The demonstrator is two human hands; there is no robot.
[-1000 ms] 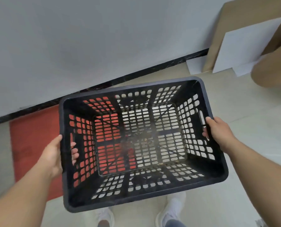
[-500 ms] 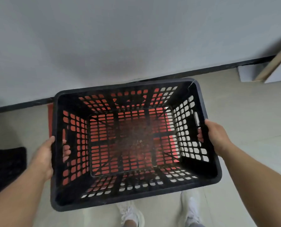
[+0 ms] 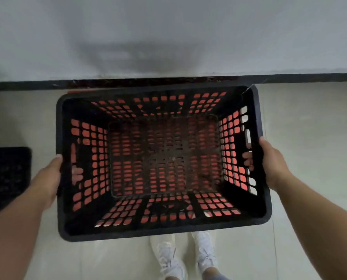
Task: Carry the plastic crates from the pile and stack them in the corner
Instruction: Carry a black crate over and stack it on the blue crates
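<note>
I hold a black slotted plastic crate (image 3: 160,229) level in front of me, open side up. My left hand (image 3: 49,178) grips its left end, fingers through the handle slot. My right hand (image 3: 271,162) grips the right end the same way. Through every slot in the walls and floor shows a red crate (image 3: 73,91) directly below, only a sliver of its rim visible at the far left corner. The black crate's far right corner rim is cracked. How far the two crates are apart I cannot tell.
A grey wall with a dark skirting strip (image 3: 290,77) runs just behind the crate. Another black crate (image 3: 6,174) sits on the pale tiled floor to the left. My white shoes (image 3: 184,257) stand behind the held crate.
The black crate has moved left and toward the wall, now lined up over the red crate. The cardboard at right has left the view; the black crate at left came in.
</note>
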